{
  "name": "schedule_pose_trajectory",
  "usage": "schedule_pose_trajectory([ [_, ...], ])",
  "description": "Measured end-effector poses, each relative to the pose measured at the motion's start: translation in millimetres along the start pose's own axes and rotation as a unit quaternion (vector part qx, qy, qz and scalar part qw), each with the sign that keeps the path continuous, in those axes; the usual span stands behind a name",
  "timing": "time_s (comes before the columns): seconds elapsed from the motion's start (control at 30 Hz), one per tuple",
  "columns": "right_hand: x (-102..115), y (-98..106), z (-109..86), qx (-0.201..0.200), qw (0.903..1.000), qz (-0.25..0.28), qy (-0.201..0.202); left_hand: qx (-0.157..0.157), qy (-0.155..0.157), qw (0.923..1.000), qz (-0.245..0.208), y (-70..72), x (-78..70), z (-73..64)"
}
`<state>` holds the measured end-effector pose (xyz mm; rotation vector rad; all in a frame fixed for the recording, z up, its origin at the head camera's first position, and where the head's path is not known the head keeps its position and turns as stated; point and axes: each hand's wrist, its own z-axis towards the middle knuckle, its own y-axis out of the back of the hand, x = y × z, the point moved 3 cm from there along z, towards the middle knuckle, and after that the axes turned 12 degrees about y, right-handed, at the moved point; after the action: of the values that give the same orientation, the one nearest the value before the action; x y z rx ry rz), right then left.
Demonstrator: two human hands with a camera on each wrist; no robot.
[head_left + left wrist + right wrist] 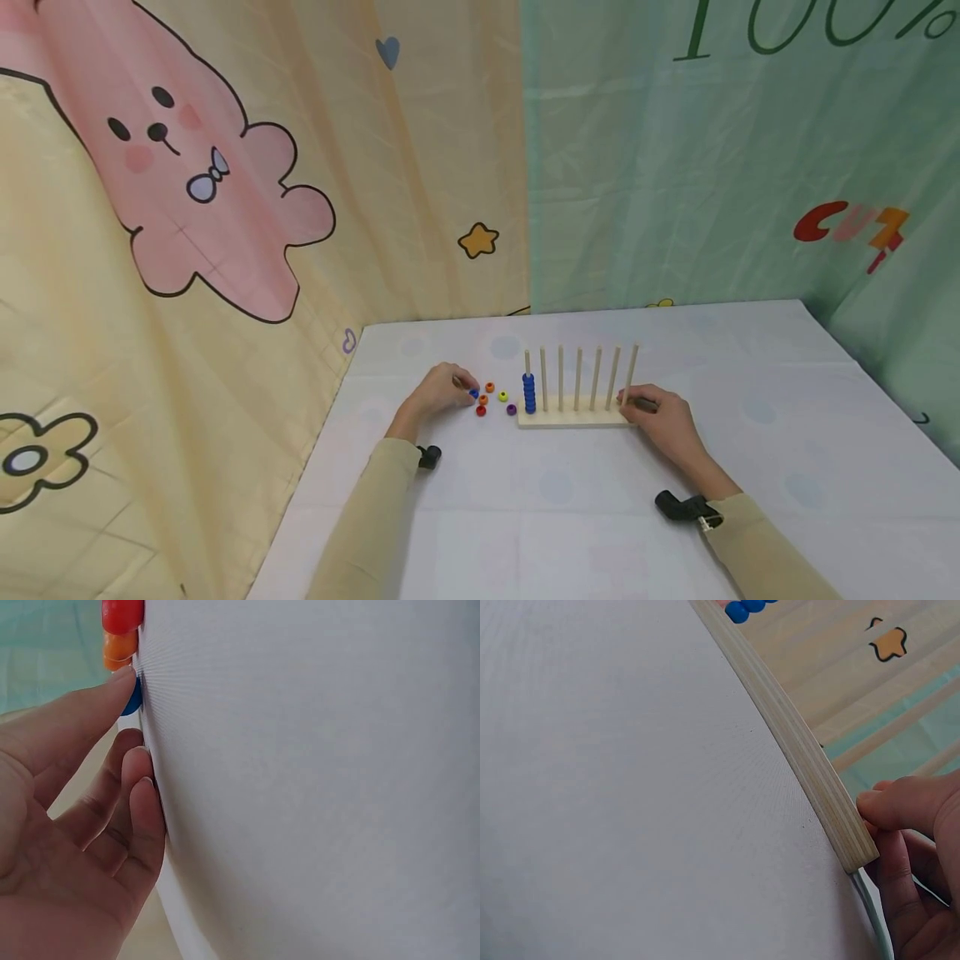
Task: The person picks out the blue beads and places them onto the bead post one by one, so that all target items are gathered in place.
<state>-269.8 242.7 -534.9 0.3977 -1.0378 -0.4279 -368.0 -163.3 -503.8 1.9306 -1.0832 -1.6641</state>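
Note:
My left hand (441, 388) pinches a blue bead (474, 393) with its fingertips, low over the table. In the left wrist view the thumb (112, 694) covers part of that blue bead (133, 701). Close by lie orange beads (490, 387), a red bead (481, 411), a yellow bead (503, 397) and a purple bead (512, 410). A wooden peg rack (573, 421) has a row of upright pegs; several blue beads (529, 394) are stacked on its leftmost one. My right hand (660, 415) grips the rack's right end, thumb on the base (832, 802).
A white cloth covers the table (555, 517). Printed curtains (442, 150) hang behind and at the left. Each wrist wears a black camera; the right one (682, 507) sits just above the tabletop in the head view.

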Motion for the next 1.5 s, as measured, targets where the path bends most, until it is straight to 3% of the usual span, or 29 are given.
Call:
schedule_pose_trajectory([
  [0.3,1,-2,-2.8,0.005,1.0000,-0.001,-0.004,-0.010,0.003,0.9999,-0.009,-3.9,4.1,-2.9],
  [0.77,-1,-1,-1.6,0.003,1.0000,-0.002,-0.003,-0.028,0.036,0.9983,-0.037,-1.6,5.0,-5.1],
  [1.5,1,1,0.3,0.002,0.9999,-0.015,-0.004,-0.086,0.018,0.9935,-0.072,1.4,-5.1,-13.2],
])
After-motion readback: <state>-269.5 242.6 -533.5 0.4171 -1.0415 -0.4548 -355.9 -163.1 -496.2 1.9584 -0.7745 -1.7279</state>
